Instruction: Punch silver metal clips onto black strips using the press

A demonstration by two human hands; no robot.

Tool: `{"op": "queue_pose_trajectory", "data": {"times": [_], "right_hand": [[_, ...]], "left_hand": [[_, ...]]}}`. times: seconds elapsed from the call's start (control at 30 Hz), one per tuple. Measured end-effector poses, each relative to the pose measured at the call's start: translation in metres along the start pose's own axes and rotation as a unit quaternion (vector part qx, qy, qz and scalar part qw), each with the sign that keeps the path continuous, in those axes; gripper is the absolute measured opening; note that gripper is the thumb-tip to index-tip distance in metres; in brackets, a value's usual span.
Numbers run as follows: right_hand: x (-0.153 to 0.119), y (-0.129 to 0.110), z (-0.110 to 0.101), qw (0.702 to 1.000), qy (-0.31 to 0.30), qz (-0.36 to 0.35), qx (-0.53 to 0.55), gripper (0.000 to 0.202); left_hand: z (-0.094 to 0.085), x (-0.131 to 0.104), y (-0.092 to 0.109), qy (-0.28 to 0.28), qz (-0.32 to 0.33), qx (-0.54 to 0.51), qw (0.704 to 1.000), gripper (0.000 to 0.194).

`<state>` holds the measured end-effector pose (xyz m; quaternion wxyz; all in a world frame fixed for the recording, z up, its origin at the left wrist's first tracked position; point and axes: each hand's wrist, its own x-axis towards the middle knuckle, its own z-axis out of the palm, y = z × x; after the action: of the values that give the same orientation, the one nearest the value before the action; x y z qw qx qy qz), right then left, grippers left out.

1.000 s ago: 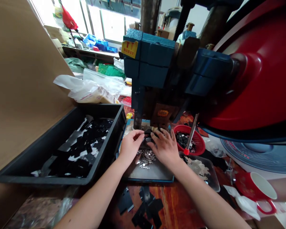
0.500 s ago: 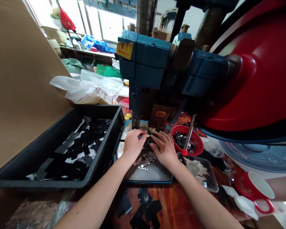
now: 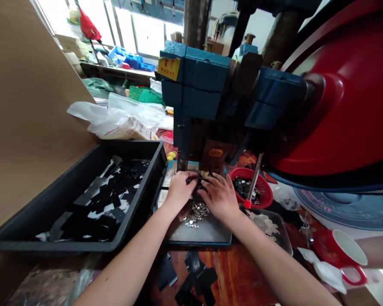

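A big blue press [image 3: 196,78] stands on the desk [image 3: 236,272]. Both hands are low at the front of the press, close together. The left hand [image 3: 180,190] is curled, its thumb and first finger nearly meeting. The right hand [image 3: 222,198] is wider, with its fingers spread and bent and a gap beside the thumb. Between them, just below the press head, is a dark part [image 3: 197,194]. The fingers cover some of it and shadow hides more, so one cannot tell if it is a loose piece or belongs to the press, or if either hand has hold of it.

Small shiny bits [image 3: 196,212] lie in a heap on the flat front plate [image 3: 199,234] of the press, too tiny to make out one by one. Nearer the person than the press, black flat pieces [image 3: 198,272] lie in a pile, cut off at the bottom.

Left of the press sits a black bin [image 3: 115,245] with dark and pale scraps. Right of the press are a red bowl [image 3: 268,187] of black pieces and a clear tub [image 3: 287,233] of gray ones, partly behind the right arm. The big red wheel [image 3: 347,106] on the press's right side is cut off.
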<state>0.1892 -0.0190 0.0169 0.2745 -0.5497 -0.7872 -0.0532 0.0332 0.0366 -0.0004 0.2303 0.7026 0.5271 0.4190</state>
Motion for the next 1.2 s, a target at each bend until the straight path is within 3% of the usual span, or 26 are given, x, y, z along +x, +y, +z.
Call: {"op": "queue_pose_trajectory", "data": {"times": [0.07,0.13,0.23,0.33,0.43,0.63,0.83,0.93,1.1,1.2], "right_hand": [[-0.006,0.007,0.000,0.997,0.016,0.035,0.067,0.028],[-0.021,0.016,0.001,0.977,0.051,0.118,0.172,0.031],[-0.055,0.029,0.001,0.882,0.102,0.274,0.369,0.043],[-0.085,0.033,-0.001,0.811,0.128,0.297,0.487,0.055],[-0.097,0.033,-0.006,0.812,0.131,0.281,0.494,0.052],[-0.087,0.034,-0.007,0.842,0.140,0.297,0.427,0.043],[-0.077,0.025,0.003,0.786,0.141,0.313,0.514,0.057],[-0.058,0.022,0.006,0.826,0.114,0.333,0.439,0.045],[-0.009,0.023,0.009,0.939,0.018,0.246,0.241,0.042],[0.007,0.024,0.014,0.954,-0.028,0.226,0.197,0.036]], "left_hand": [[-0.005,-0.004,0.001,0.019,-0.009,-0.004,1.000,0.021],[-0.012,-0.011,0.002,0.042,-0.019,-0.006,0.999,0.025],[-0.024,-0.025,0.004,0.055,-0.012,-0.005,0.998,0.022],[-0.030,-0.038,0.005,0.034,0.022,0.004,0.999,0.018],[-0.032,-0.047,0.006,0.022,0.033,0.019,0.999,0.016],[-0.036,-0.066,0.003,0.017,0.032,0.037,0.999,0.015],[-0.053,-0.094,-0.006,0.018,0.023,0.069,0.997,0.017],[-0.060,-0.108,-0.012,0.014,0.006,0.066,0.998,0.021],[-0.058,-0.121,-0.024,0.011,-0.017,0.108,0.994,0.039],[-0.053,-0.125,-0.030,-0.020,-0.006,0.158,0.987,0.048]]}}
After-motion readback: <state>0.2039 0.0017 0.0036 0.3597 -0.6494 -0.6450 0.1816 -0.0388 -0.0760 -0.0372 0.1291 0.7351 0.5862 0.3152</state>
